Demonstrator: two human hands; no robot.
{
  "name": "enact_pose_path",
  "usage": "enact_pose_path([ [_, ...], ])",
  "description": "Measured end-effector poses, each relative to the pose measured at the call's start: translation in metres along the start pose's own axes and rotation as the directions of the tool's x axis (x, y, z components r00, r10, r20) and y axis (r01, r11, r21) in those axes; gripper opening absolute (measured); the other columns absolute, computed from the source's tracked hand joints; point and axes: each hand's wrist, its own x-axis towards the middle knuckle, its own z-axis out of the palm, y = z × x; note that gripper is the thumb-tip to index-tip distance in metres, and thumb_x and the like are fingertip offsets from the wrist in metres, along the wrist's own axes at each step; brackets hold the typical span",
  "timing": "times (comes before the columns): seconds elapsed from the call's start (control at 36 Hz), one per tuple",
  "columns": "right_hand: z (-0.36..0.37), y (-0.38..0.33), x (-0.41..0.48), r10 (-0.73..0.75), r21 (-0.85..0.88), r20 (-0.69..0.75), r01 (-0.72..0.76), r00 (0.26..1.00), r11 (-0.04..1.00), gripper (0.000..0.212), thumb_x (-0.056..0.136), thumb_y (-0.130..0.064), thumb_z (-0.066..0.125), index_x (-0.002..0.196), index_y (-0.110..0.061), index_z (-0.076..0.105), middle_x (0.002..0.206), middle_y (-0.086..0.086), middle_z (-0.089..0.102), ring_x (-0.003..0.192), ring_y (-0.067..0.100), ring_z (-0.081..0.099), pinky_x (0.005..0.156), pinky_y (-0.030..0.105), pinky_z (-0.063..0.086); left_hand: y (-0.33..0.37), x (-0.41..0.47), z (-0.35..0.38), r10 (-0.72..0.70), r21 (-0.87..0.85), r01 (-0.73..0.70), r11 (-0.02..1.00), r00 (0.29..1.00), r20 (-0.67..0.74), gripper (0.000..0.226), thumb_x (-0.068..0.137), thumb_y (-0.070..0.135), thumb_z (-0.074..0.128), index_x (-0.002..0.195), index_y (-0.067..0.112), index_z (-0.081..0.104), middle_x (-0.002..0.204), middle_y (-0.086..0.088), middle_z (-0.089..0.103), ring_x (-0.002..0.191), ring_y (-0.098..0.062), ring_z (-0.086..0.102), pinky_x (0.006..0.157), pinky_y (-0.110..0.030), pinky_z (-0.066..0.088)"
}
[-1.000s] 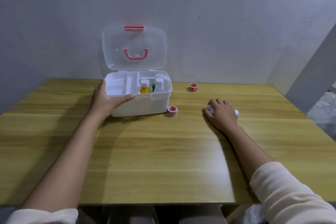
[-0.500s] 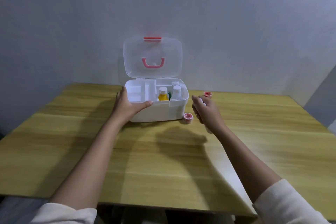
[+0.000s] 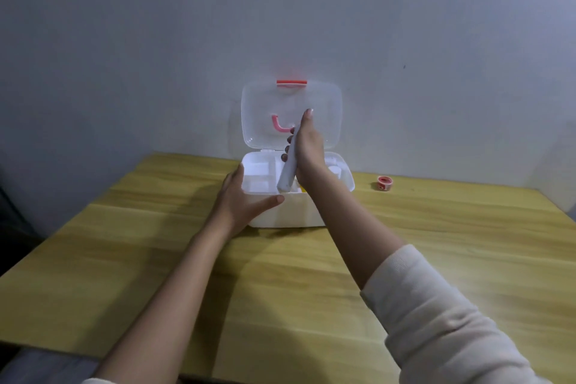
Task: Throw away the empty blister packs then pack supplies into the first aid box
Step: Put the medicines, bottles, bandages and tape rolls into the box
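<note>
The white first aid box (image 3: 271, 217) stands open on the wooden table (image 3: 280, 290), its clear lid (image 3: 265, 109) with a pink handle upright against the wall. My left hand (image 3: 240, 206) grips the box's front left corner, thumb along the rim. My right hand (image 3: 307, 146) hovers over the box, shut on a white tube (image 3: 288, 173) held tilted, lower end just above the middle compartment. A white bottle cap and a bit of yellow show inside, mostly hidden by my right arm.
A small red-and-white tape roll (image 3: 385, 182) lies on the table to the right of the box, near the wall. The grey wall rises directly behind the box. The table's front edge runs along the bottom.
My right hand lifted the white tube off the table and carried it left, over the open box. The second tape roll by the box's front corner is now hidden behind my arm.
</note>
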Motion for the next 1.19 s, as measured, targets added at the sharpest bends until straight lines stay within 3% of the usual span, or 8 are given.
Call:
enact_pose_path([
  [0.11, 0.009, 0.007, 0.011, -0.099, -0.146, -0.036, 0.093, 0.994, 0.985, 0.036, 0.097, -0.048, 0.022, 0.107, -0.017, 0.040, 0.097, -0.004, 0.052, 0.070, 0.017, 0.054, 0.031, 0.014, 0.038, -0.006, 0.004, 0.005, 0.003, 0.015, -0.003, 1.000, 1.000, -0.014, 0.106, 0.070, 0.042, 0.084, 0.154, 0.014, 0.025, 0.159, -0.006, 0.029, 0.144, -0.023, 0.031, 0.104, -0.028, 0.030],
  [0.22, 0.018, 0.014, 0.018, -0.155, -0.244, -0.065, 0.135, 0.986, 0.960, 0.052, 0.098, -0.043, 0.026, 0.139, -0.012, 0.033, 0.141, 0.004, 0.048, 0.125, 0.032, 0.048, 0.093, 0.045, 0.050, -0.010, 0.005, 0.006, 0.019, 0.003, -0.019, 1.000, 0.999, -0.030, 0.103, 0.070, 0.039, 0.085, 0.153, 0.016, 0.028, 0.157, -0.005, 0.032, 0.142, -0.021, 0.034, 0.100, -0.024, 0.031],
  [0.36, 0.024, 0.020, 0.024, -0.187, -0.384, -0.010, 0.169, 0.982, 0.908, 0.056, 0.097, -0.041, 0.032, 0.144, -0.013, 0.023, 0.152, 0.010, 0.030, 0.125, 0.038, 0.044, 0.098, 0.052, 0.044, -0.010, 0.004, 0.006, 0.062, 0.007, -0.062, 0.998, 0.997, -0.038, 0.098, 0.071, 0.037, 0.084, 0.151, 0.018, 0.031, 0.153, -0.004, 0.036, 0.141, -0.021, 0.035, 0.098, -0.023, 0.029],
  [0.69, 0.015, 0.024, 0.041, 0.004, -0.665, 0.037, 0.022, 0.999, 0.747, 0.046, 0.095, -0.018, 0.036, 0.137, -0.007, 0.022, 0.140, 0.021, 0.032, 0.129, 0.039, 0.036, 0.107, 0.043, 0.030, -0.011, 0.003, 0.003, 0.030, -0.001, -0.030, 1.000, 0.999, -0.027, 0.123, 0.045, 0.077, 0.069, 0.150, 0.024, 0.034, 0.151, 0.002, 0.039, 0.138, -0.018, 0.038, 0.111, -0.043, 0.040],
  [0.89, 0.019, 0.019, 0.023, -0.203, -0.780, 0.242, 0.315, 0.949, 0.541, 0.033, 0.096, -0.014, 0.034, 0.122, 0.005, 0.040, 0.130, 0.023, 0.040, 0.121, 0.040, 0.035, 0.099, 0.043, 0.031, -0.010, 0.004, 0.003, 0.025, 0.000, -0.025, 1.000, 1.000, -0.016, 0.110, 0.065, 0.052, 0.083, 0.154, 0.018, 0.028, 0.156, -0.001, 0.032, 0.144, -0.019, 0.031, 0.108, -0.027, 0.030],
  [1.03, 0.009, 0.020, 0.014, -0.149, -0.770, 0.428, 0.446, 0.891, 0.457, 0.029, 0.090, -0.019, 0.049, 0.110, 0.002, 0.054, 0.109, 0.018, 0.051, 0.109, 0.031, 0.043, 0.084, 0.033, 0.038, -0.011, 0.003, 0.000, 0.017, -0.022, -0.017, 1.000, 1.000, 0.000, 0.127, 0.044, 0.075, 0.070, 0.153, 0.021, 0.031, 0.155, 0.000, 0.036, 0.142, -0.018, 0.034, 0.113, -0.038, 0.037],
  [1.11, 0.002, 0.023, 0.009, -0.072, -0.744, 0.516, 0.488, 0.853, 0.456, 0.016, 0.083, -0.022, 0.062, 0.084, -0.006, 0.061, 0.080, 0.005, 0.053, 0.081, 0.022, 0.047, 0.059, 0.026, 0.034, -0.011, 0.001, -0.001, 0.015, -0.073, -0.015, 0.997, 1.000, -0.002, 0.121, 0.054, 0.060, 0.083, 0.154, 0.018, 0.029, 0.158, -0.002, 0.033, 0.145, -0.018, 0.031, 0.116, -0.040, 0.034],
  [1.19, -0.005, 0.026, 0.005, -0.063, -0.736, 0.563, 0.534, 0.824, 0.417, 0.033, 0.073, -0.025, 0.075, 0.100, -0.010, 0.064, 0.087, 0.000, 0.056, 0.080, 0.017, 0.050, 0.060, 0.023, 0.037, -0.013, 0.000, -0.002, 0.021, -0.129, -0.022, 0.991, 1.000, -0.005, 0.117, 0.057, 0.053, 0.085, 0.153, 0.017, 0.029, 0.158, -0.003, 0.033, 0.143, -0.016, 0.034, 0.114, -0.034, 0.035],
])
